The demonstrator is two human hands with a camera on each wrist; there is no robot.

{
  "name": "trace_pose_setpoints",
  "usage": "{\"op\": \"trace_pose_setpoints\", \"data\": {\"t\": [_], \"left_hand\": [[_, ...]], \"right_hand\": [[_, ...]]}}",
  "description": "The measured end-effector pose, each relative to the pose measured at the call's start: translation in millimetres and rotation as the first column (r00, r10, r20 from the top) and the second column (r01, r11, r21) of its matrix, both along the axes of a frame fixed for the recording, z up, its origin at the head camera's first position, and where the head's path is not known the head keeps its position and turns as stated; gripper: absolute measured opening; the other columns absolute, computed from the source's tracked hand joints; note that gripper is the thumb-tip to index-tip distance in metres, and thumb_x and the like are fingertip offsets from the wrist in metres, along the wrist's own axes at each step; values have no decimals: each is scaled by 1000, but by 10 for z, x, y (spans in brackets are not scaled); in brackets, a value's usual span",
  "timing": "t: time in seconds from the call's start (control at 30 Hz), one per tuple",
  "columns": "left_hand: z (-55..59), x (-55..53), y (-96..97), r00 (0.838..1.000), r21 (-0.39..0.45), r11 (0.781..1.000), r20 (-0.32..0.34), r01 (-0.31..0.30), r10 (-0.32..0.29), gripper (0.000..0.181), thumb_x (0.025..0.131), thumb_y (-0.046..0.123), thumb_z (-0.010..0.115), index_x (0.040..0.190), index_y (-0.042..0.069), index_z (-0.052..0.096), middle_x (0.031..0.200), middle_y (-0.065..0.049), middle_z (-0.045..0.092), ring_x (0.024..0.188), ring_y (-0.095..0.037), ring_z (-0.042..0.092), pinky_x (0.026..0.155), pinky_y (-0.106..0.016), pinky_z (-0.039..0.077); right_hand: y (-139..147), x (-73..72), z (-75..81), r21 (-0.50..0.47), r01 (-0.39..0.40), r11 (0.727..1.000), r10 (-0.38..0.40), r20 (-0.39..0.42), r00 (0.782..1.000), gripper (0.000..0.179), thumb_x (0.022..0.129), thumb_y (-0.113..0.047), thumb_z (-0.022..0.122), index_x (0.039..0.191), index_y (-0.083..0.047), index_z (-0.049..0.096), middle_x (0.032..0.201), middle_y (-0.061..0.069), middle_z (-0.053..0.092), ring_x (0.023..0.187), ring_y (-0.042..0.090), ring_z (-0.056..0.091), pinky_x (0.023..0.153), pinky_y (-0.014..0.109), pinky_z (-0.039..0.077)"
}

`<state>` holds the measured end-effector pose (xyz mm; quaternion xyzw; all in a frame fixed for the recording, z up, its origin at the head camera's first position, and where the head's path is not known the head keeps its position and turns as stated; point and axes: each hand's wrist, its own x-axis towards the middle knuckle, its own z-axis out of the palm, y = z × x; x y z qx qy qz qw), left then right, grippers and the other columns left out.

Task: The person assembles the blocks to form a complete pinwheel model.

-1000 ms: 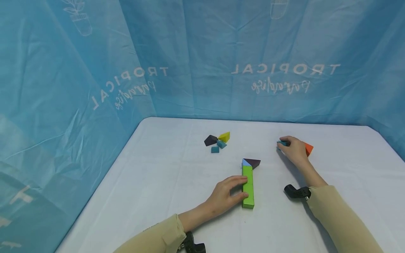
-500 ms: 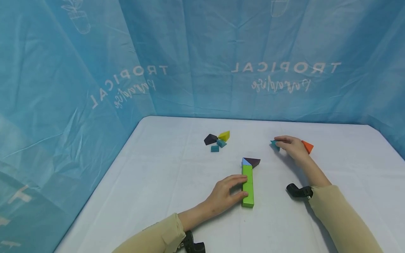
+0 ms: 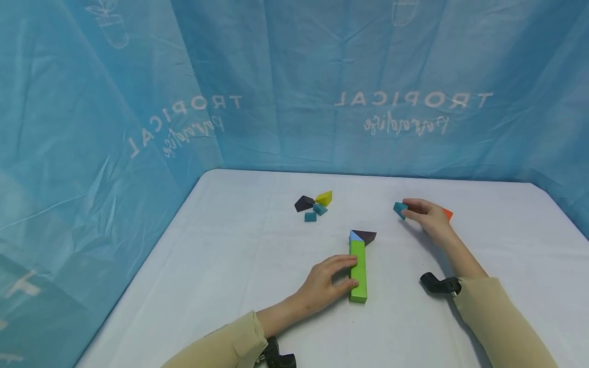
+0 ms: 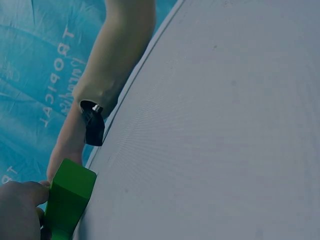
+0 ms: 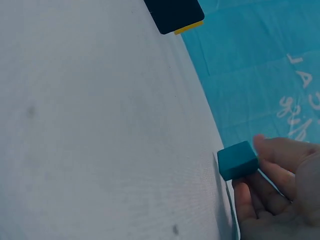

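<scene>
Right of centre in the head view, your right hand (image 3: 430,219) pinched a teal block (image 3: 400,209) between thumb and fingers, near a partly hidden orange block (image 3: 448,213). Your left hand (image 3: 321,285), its fingers relaxed and spread, touched two green blocks (image 3: 361,272) at lower centre, below a light-blue wedge (image 3: 355,236) and a dark wedge (image 3: 367,236).

Serving as a white worktop (image 3: 230,245); carrying green blocks (image 3: 361,272), blue wedge (image 3: 355,236) and dark wedge (image 3: 366,236) nearer, dark block (image 3: 303,204), yellow block (image 3: 324,198), teal blocks (image 3: 310,217) far left, orange block (image 3: 448,214) far right.
</scene>
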<state>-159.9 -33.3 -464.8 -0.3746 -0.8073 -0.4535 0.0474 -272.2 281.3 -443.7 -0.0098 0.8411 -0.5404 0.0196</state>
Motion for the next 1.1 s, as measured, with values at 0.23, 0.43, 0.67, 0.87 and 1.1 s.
{"op": "trace_pose_setpoints", "data": {"t": [0.23, 0.43, 0.67, 0.87, 1.1], "left_hand": [[4, 9, 2, 1000, 12, 1000, 20, -3, 3, 42, 88, 22, 69, 124, 3, 59, 130, -5, 56, 124, -12, 46, 103, -27, 37], [-12, -1, 5, 1000, 7, 1000, -23, -2, 3, 41, 89, 22, 67, 124, 2, 59, 130, -5, 56, 124, -12, 47, 102, -27, 38], [-22, -6, 7, 999, -6, 1000, -37, -2, 2, 42, 90, 25, 66, 125, 4, 59, 131, -4, 55, 124, -11, 46, 102, -26, 38], [-13, -1, 7, 999, -6, 1000, -48, 1, -1, 41, 90, 23, 66, 125, 3, 58, 130, -5, 56, 124, -12, 47, 101, -27, 38], [-3, -1, 6, 999, -5, 1000, -42, -1, 1, 41, 90, 22, 67, 125, 2, 59, 130, -5, 56, 123, -12, 47, 101, -27, 39]], "right_hand": [[-88, 35, -8, 172, 28, 985, -10, -103, 995, 54, 90, -34, 65, 131, -2, 52, 122, 20, 56, 110, 32, 52, 84, 32, 47], [-119, 36, -2, 212, 12, 977, 20, -150, 988, 52, 97, -34, 54, 135, 0, 47, 131, 23, 50, 119, 38, 46, 96, 53, 40], [-58, 10, 5, 222, -119, 968, 160, -173, 972, 46, 93, 1, 49, 139, 2, 42, 141, 24, 39, 127, 42, 38, 101, 53, 35], [-61, 13, 5, 237, -109, 965, 151, -167, 974, 42, 92, -10, 61, 131, 0, 52, 134, 22, 48, 125, 41, 42, 99, 52, 39], [-43, 48, 4, 238, -115, 964, 160, -183, 970, 47, 91, -14, 64, 132, 2, 49, 132, 23, 50, 121, 40, 46, 97, 51, 40]]}}
